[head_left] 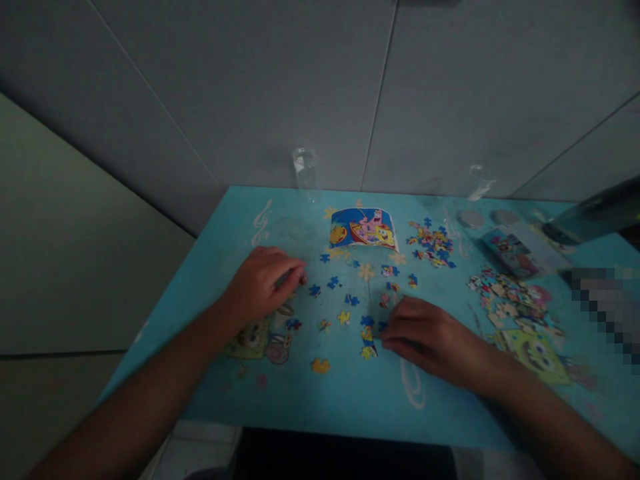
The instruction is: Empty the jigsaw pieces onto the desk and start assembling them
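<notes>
Small jigsaw pieces (350, 300) lie scattered over the middle of a light blue cartoon-printed table (345, 393). My left hand (263, 280) rests on the table at the left, its fingers curled and pinched on a small puzzle piece (302, 279) at the fingertips. My right hand (430, 333) lies palm down to the right, fingers together, fingertips touching a short joined strip of pieces (369, 339). A picture card (364, 229) showing the cartoon lies further back.
Two piles of loose pieces sit at the back (433, 243) and right (510, 300). A small puzzle box (515, 252) lies at the right. Two clear glasses (305, 170) (479, 181) stand against the grey wall. The table's left edge drops to the floor.
</notes>
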